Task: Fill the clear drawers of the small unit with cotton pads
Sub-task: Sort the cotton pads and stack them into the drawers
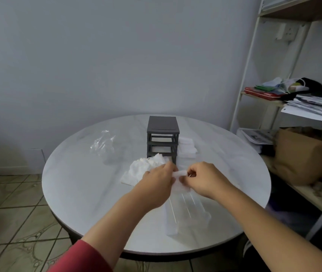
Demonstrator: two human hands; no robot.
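A small dark grey drawer unit (163,126) stands at the middle of the round white table (89,193), its slots empty. Clear drawers (187,211) lie on the table in front of me, below my hands. My left hand (157,181) and my right hand (205,179) are close together just in front of the unit, both pinching a white cotton pad (179,173) between them over a clear drawer. A heap of white cotton pads (142,167) lies left of my hands. Another stack of pads (186,147) sits right of the unit.
A crumpled clear plastic bag (104,144) lies on the table's left part. A white metal shelf (254,55) with papers, clothes and a brown paper bag (301,156) stands at the right. The floor is tiled, and a grey wall rises behind the table.
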